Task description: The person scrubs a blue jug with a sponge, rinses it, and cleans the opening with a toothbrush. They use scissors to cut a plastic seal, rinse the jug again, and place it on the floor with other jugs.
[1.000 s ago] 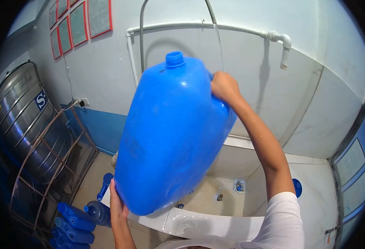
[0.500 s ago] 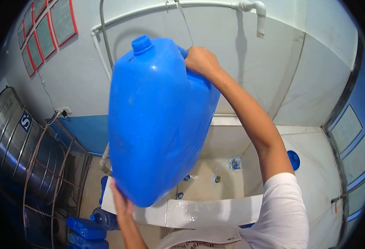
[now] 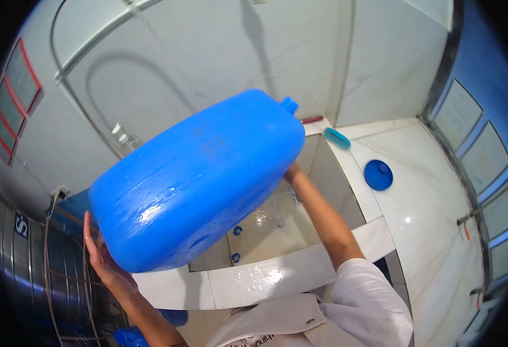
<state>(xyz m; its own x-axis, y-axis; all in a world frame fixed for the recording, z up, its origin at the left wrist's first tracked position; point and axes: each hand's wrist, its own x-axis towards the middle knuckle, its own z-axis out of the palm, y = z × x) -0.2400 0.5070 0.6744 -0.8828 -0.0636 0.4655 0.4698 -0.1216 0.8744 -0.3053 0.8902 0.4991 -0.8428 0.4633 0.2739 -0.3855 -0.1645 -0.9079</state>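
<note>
A large blue jerrycan fills the middle of the view, tilted over the basin. Its uncapped neck points up and right, and its wet base lies lower left. My left hand supports the base corner, with the fingers spread along it. My right hand is mostly hidden behind the jerrycan on its right side. Below lies the tiled basin with shallow water and small blue rings in it.
A blue round lid-like piece and a teal brush lie on the right ledge. A steel tank in a metal frame stands at left. Blue containers are on the floor. A tap is behind the jerrycan.
The jerrycan has swung from nearly upright to a slant, its neck moving right and its base left. My left hand has moved left and up, and the view has shifted right.
</note>
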